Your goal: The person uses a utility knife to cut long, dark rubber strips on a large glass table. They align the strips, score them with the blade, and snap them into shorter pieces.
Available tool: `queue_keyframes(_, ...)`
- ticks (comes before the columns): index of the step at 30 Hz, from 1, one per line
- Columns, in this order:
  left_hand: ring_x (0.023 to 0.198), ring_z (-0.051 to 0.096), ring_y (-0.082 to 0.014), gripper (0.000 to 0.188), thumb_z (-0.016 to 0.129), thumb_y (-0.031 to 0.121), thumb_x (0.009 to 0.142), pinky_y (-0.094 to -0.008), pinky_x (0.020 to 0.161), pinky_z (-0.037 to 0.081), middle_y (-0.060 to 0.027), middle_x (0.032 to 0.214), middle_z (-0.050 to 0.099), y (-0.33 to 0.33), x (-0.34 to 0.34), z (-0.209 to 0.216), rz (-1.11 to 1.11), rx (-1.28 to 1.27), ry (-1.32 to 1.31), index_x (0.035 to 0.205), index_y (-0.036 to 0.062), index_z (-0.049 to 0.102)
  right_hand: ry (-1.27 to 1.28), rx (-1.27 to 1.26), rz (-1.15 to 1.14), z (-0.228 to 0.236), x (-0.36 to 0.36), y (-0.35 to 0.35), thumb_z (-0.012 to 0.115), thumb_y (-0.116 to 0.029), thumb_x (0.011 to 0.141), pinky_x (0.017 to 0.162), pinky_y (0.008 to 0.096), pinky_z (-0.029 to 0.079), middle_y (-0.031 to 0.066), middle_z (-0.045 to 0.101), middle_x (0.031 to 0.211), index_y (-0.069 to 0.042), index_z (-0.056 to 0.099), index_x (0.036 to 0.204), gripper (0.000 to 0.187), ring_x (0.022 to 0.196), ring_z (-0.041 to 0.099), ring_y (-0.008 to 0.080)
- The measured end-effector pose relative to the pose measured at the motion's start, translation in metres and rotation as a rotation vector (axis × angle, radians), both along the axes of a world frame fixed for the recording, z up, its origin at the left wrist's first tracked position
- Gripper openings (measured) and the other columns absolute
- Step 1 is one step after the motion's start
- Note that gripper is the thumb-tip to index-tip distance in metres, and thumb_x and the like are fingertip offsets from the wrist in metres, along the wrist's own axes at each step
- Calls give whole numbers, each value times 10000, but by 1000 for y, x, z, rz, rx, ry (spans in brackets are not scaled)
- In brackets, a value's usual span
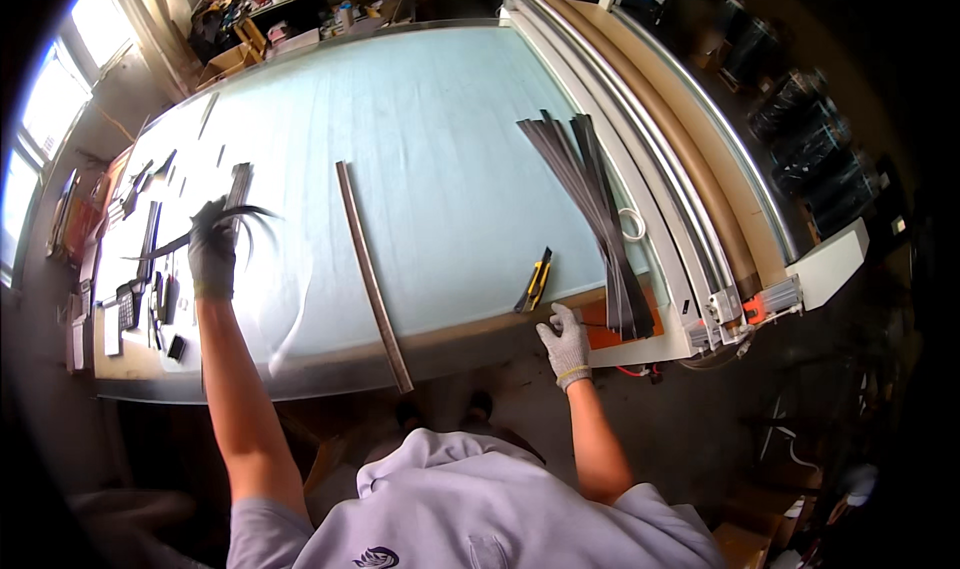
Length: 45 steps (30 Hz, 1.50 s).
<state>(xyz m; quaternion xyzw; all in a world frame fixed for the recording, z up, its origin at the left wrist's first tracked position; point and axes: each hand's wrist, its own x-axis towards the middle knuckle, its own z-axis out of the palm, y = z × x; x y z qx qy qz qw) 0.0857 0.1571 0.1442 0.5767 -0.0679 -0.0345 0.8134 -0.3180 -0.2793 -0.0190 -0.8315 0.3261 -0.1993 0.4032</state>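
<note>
My left hand (212, 254), in a grey glove, is closed around several thin dark strips (258, 211) above the left part of the table. Their ends curve out on both sides of the fist. A stack of dark strips (240, 177) lies just beyond it. At the table's near right edge rests my right hand (566, 347), gloved too, its fingers apart and nothing in them. A yellow and black utility knife (535, 281) lies a little left of and beyond those fingers. One long brown-grey strip (368, 269) crosses the middle and overhangs the front edge.
A fanned bundle of long dark strips (600, 234) lies at the right, beside a white ring (632, 225). Along that side runs a machine rail with rollers (670, 139). Small tools, offcuts and a calculator (126, 307) are scattered at the left of the pale table (440, 129).
</note>
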Motion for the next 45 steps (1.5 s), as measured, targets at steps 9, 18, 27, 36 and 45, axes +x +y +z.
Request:
queue_keyframes(9,1041,657,-204,560,367,459,1096,-328,976,494,-138,1181,718,-4,6,66,102,465,-310,1126,6,694,-155,185,114,11,23,8,749,-118,869,746,324,529,50,638,889,-44,615,1269,428,785,597,163)
queue_keyframes(18,568,374,-100,402,533,444,1049,-291,648,396,40,637,401,-119,-90,194,-276,-194,-300,840,104,577,-319,57,327,159,99,45,756,-86,859,617,275,512,104,670,1081,-21,608,1269,440,638,551,119)
queue_keyframes(27,495,388,-68,422,616,444,1009,-233,493,298,41,571,457,-193,-180,228,-314,-170,-282,793,82,638,-482,54,668,225,135,115,863,-331,782,678,303,545,122,636,1257,-66,509,1409,768,720,637,178)
queue_keyframes(36,492,334,-52,400,491,422,1072,-232,479,289,56,622,431,-207,-191,220,-412,-222,-385,860,100,597,-419,96,655,202,124,101,850,-143,796,695,280,510,39,591,775,-17,654,1068,359,697,527,118)
queue_keyframes(45,495,367,-51,390,499,409,1071,-222,479,311,57,615,458,-209,-184,211,-441,-227,-439,881,95,630,-147,103,672,109,116,85,830,-351,791,644,407,514,174,634,748,-39,649,985,409,715,636,380)
